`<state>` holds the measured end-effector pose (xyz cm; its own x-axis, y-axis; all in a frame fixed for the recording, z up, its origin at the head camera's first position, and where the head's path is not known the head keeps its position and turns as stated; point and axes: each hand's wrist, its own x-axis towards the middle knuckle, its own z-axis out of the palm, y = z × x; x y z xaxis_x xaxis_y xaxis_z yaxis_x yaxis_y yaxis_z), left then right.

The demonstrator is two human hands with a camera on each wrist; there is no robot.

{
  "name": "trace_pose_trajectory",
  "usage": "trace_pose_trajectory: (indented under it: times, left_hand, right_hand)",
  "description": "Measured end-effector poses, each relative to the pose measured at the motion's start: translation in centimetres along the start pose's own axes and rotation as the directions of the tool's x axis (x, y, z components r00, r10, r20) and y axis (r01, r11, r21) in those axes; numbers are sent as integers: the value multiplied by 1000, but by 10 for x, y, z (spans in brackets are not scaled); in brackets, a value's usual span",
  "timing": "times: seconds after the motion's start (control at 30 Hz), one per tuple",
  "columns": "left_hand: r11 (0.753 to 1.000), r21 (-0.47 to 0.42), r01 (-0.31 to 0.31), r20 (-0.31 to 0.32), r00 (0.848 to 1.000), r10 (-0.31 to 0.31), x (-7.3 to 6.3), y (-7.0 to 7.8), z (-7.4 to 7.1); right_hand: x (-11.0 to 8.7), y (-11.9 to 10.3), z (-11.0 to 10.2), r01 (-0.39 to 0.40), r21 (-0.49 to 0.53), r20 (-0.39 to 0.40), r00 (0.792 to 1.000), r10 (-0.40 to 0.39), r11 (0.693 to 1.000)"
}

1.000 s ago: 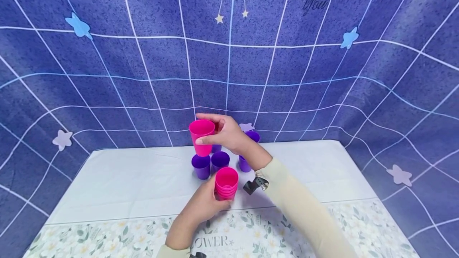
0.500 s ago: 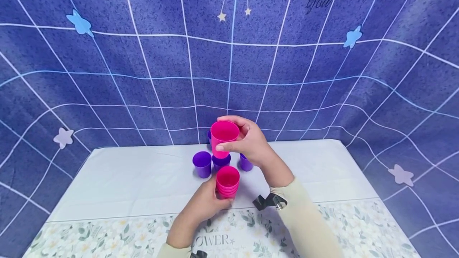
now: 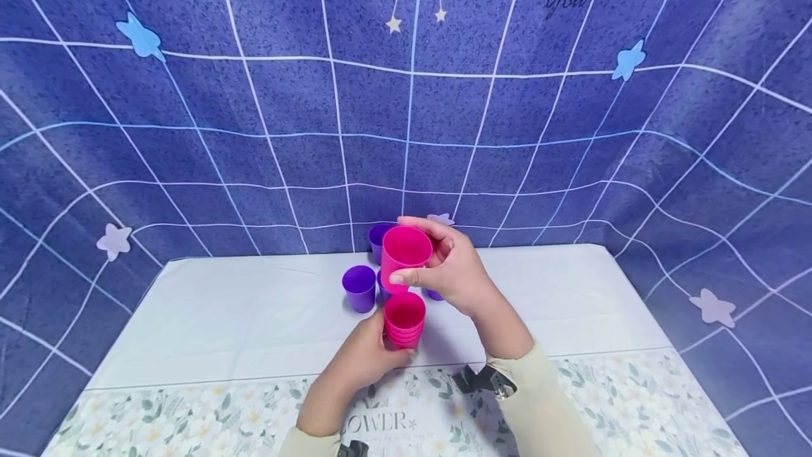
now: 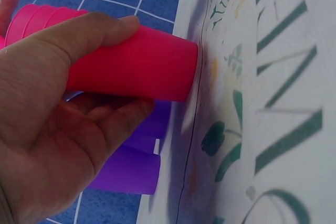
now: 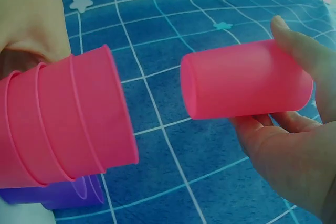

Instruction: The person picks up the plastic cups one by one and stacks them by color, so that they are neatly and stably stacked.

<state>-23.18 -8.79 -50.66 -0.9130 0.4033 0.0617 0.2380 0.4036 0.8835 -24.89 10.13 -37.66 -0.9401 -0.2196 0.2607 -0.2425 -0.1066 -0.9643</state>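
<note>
A stack of several nested pink cups (image 3: 404, 323) stands upright near the table's middle, and my left hand (image 3: 364, 357) grips its side. In the left wrist view the thumb and fingers wrap the lowest pink cup (image 4: 142, 64). My right hand (image 3: 458, 266) holds a single pink cup (image 3: 404, 259) by its side, mouth up, just above and behind the stack. The right wrist view shows a gap between this cup's base (image 5: 189, 85) and the stack's top rim (image 5: 122, 106).
Behind the stack stand several purple cups, one at the left (image 3: 359, 289) and one farther back (image 3: 378, 237); others are partly hidden by the hands and pink cups. A white cloth with a floral front band (image 3: 209, 411) covers the table. A blue gridded curtain (image 3: 285, 104) hangs behind.
My right hand has carried the single pink cup rightward from above the left purple cup, then slightly lower toward the stack. My left hand has stayed on the stack.
</note>
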Motion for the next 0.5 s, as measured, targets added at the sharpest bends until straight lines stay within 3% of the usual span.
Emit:
trace_pose_trajectory:
  times: [0.27,0.5]
  left_hand:
    - [999,-33,-12,7,1000,12,1,-4,0]
    - [999,-31,-29,16,999,30,0,-4,0]
  right_hand:
    - [-12,-4,-2,-6,-158,-11,1000,4,987]
    - [-20,8,-2,-15,-140,-5,1000,15,990]
